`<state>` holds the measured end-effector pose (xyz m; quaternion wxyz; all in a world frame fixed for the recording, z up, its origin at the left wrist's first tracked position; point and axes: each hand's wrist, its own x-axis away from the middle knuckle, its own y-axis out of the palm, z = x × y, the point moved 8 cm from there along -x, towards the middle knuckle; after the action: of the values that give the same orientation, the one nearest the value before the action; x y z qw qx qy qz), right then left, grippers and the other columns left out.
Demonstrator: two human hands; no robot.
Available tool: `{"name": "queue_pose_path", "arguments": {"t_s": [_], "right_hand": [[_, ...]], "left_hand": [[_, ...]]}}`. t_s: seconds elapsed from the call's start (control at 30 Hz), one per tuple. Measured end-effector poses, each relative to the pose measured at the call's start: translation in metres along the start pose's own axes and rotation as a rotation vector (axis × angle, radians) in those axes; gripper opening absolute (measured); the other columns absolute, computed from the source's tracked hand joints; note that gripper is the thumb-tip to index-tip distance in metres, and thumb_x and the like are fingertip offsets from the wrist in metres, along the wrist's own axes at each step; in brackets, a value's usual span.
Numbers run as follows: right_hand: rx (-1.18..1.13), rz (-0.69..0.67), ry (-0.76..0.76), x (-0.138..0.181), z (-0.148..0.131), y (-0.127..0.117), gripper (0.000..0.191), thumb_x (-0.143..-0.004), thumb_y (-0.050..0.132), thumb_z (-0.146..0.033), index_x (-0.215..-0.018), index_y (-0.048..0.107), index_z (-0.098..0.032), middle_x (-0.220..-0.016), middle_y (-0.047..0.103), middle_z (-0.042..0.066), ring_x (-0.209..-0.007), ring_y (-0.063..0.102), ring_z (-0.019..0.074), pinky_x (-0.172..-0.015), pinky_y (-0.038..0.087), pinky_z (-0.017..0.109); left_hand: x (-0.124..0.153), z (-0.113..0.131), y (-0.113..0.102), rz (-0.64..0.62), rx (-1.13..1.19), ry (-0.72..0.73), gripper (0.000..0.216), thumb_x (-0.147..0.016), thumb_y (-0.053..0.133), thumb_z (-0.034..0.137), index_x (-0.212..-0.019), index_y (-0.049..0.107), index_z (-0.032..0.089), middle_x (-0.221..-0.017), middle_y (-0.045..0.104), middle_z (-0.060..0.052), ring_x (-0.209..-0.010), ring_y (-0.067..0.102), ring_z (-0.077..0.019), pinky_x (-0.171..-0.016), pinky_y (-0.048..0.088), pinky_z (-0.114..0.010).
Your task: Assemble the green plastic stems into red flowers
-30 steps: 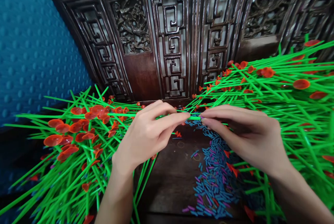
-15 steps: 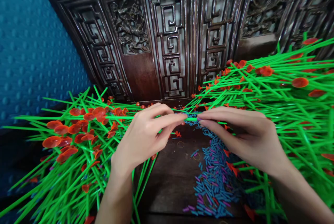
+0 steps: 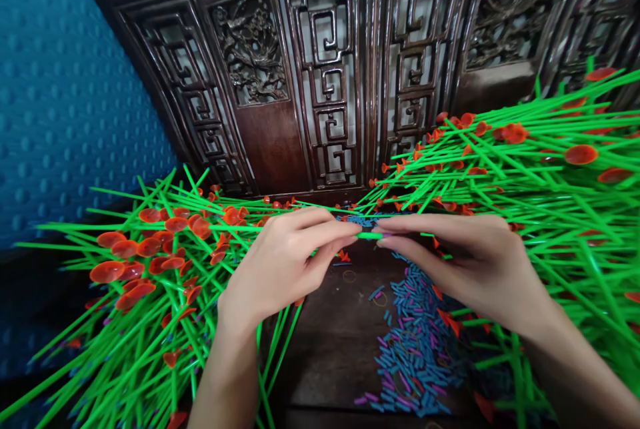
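Note:
A thin green plastic stick (image 3: 369, 236) lies level between my two hands above the dark wooden surface. My left hand (image 3: 287, 259) is closed, thumb and forefinger pinching the stick. On the other side my right hand (image 3: 470, 265) has its thumb and fingertips around the same stick, where a small purple tube (image 3: 385, 235) shows between them. The stick's end pokes out past the right fingertips. Below the right hand, many short blue and purple tubes (image 3: 415, 349) are scattered.
Green sticks with red-orange cups are heaped in a left pile (image 3: 145, 342) and a taller right pile (image 3: 565, 209). A carved dark wood panel (image 3: 273, 149) rises behind. Blue dimpled fabric (image 3: 75, 95) covers the left side. A rubber band (image 3: 349, 276) lies on the wooden surface (image 3: 330, 342).
The right thumb and fingertips have parted slightly, and the purple tube now shows farther inside them. Both hands stay almost in place. The whole view has shifted a little.

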<state>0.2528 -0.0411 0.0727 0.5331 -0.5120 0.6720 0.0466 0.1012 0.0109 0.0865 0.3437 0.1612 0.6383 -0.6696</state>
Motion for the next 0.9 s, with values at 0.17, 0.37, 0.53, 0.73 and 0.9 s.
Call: {"name": "queue_pose_path", "arguments": {"t_s": [0.17, 0.37, 0.53, 0.73, 0.9], "right_hand": [[-0.311, -0.129, 0.056, 0.000, 0.002, 0.004, 0.027, -0.079, 0.079, -0.016, -0.104, 0.076, -0.026, -0.084, 0.080, -0.005, -0.069, 0.075, 0.0120, -0.068, 0.060, 0.018], [-0.809, -0.391, 0.138, 0.008, -0.008, 0.020, 0.046, -0.062, 0.089, -0.014, -0.105, 0.076, -0.026, -0.077, 0.078, -0.003, -0.066, 0.073, 0.0122, -0.061, 0.057, 0.017], [-0.848, -0.404, 0.139, 0.009, -0.014, 0.022, 0.036, -0.064, 0.089, -0.018, -0.097, 0.078, -0.024, -0.071, 0.076, -0.002, -0.064, 0.071, 0.0118, -0.060, 0.055, 0.017], [-0.735, -0.495, 0.264, 0.010, -0.003, 0.026, 0.021, -0.066, 0.089, -0.021, -0.084, 0.077, -0.020, -0.071, 0.075, 0.000, -0.064, 0.070, 0.0127, -0.061, 0.055, 0.020], [-0.777, -0.550, 0.533, 0.020, 0.016, 0.047, 0.024, -0.070, 0.083, -0.014, -0.084, 0.064, -0.018, -0.070, 0.072, -0.002, -0.063, 0.067, 0.0103, -0.060, 0.053, 0.019]], "left_hand": [[-0.002, 0.007, -0.003, -0.042, 0.205, 0.067, 0.016, -0.090, 0.063, 0.007, -0.102, 0.074, 0.010, -0.087, 0.074, -0.006, -0.078, 0.067, -0.0128, -0.072, 0.054, -0.025], [-0.001, 0.025, -0.002, -0.125, 0.549, 0.125, 0.016, -0.089, 0.062, 0.002, -0.096, 0.073, 0.011, -0.087, 0.078, -0.005, -0.075, 0.069, -0.0121, -0.072, 0.057, -0.025], [-0.001, 0.029, 0.001, -0.142, 0.600, 0.174, 0.022, -0.093, 0.053, 0.000, -0.095, 0.071, 0.012, -0.084, 0.077, -0.005, -0.074, 0.069, -0.0116, -0.070, 0.057, -0.025], [-0.001, 0.028, -0.002, -0.072, 0.344, 0.212, 0.011, -0.089, 0.064, 0.008, -0.098, 0.070, 0.012, -0.091, 0.077, -0.004, -0.085, 0.065, -0.0157, -0.082, 0.054, -0.035], [-0.003, 0.024, -0.013, 0.135, -0.034, 0.180, 0.005, -0.084, 0.074, 0.023, -0.086, 0.072, 0.020, -0.102, 0.074, -0.002, -0.109, 0.054, -0.0238, -0.094, 0.046, -0.045]]}}
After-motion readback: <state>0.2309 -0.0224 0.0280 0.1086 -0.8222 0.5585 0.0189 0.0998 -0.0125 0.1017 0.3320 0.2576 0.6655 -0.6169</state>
